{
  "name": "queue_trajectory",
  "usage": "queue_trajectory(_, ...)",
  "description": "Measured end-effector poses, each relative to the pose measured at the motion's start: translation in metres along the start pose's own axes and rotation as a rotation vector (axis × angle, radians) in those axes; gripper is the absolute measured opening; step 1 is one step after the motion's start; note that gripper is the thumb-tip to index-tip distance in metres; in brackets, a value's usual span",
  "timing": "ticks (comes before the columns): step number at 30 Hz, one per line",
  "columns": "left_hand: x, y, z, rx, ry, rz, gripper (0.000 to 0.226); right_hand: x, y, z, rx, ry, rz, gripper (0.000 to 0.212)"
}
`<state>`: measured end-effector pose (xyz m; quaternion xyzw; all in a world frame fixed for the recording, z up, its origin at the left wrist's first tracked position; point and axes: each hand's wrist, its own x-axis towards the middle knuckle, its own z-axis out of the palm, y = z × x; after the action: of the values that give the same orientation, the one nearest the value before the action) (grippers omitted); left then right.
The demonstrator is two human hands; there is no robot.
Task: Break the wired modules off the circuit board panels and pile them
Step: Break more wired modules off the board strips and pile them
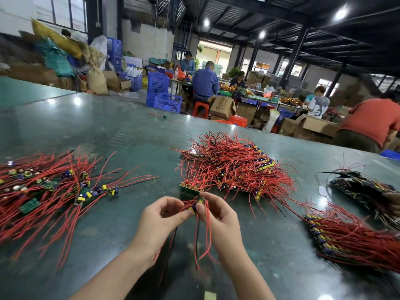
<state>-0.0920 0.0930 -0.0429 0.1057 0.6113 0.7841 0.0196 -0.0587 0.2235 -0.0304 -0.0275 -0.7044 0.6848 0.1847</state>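
Red insulated wires [202, 234] hang from a small wired module with a yellow and blue component [195, 206], which is held above the dark green glossy table [129, 131] between both hands. Left hand [161, 215]: thumb and curled fingers pinch the module from the left side. Right hand [218, 213]: fingers curled, pinching the same module from the right, thumb close against it. Module's wires trail down between the two wrists toward the table's near edge; a few black wires run alongside.

Just beyond the hands, a green circuit board strip [190, 188] lies at the near-left corner of a large central heap of unbroken panels with red leads [236, 167]. To the left, well apart from the hands, lies a spread pile of separated modules with red wires [49, 189], with loose green boards and yellow components showing among them. To the right, a flat panel stack with rows of blue and yellow parts [346, 241] rests on the table; behind it a darker panel stack [363, 187] is touched by another person's hand [394, 200] at the frame edge.

Beyond the table, seated workers [205, 82], blue plastic crates [160, 92] and cardboard cartons [223, 107] occupy the workshop floor.
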Motion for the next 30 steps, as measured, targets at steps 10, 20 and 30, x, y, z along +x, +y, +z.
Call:
queue_trajectory(10,0.0001,0.0036,-0.0001,-0.006,0.005,0.045,0.024,0.0005,-0.0046,-0.0026,0.098,-0.002,0.0,0.022)
queue_trajectory(20,0.0007,0.0027,-0.0012,0.069,0.009,0.032,0.021,-0.0001,0.0005,-0.0027,-0.014,-0.002,-0.046,0.006)
queue_trajectory(30,-0.0012,0.0024,-0.0008,0.022,-0.05,-0.031,0.026,0.0001,0.0045,-0.0008,-0.096,-0.045,0.003,0.018)
